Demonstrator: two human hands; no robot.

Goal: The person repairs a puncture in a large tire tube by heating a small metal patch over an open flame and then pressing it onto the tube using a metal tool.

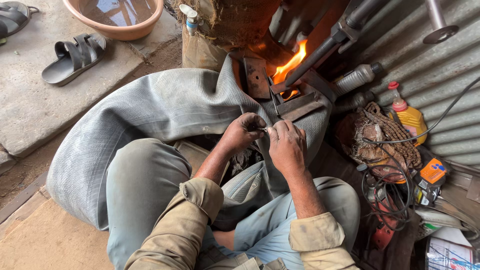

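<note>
Both forearms reach up toward the middle of the frame, sleeves rolled. The left hand (243,131) is curled, fingertips pinched; the right hand (286,145) is fisted knuckles-up, just beside it, fingertips meeting.

I see a big grey rubber inner tube (150,107), matt and dusty, a dark rusty iron clamp press (295,97), and glossy yellow plastic bottle (411,120) at right.

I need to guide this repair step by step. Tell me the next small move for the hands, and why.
Probably draw both hands back a little. The left hand and right hand pinch something small together at the folded grey inner tube, right beside the metal press where an open flame burns close to the fingers.
</note>
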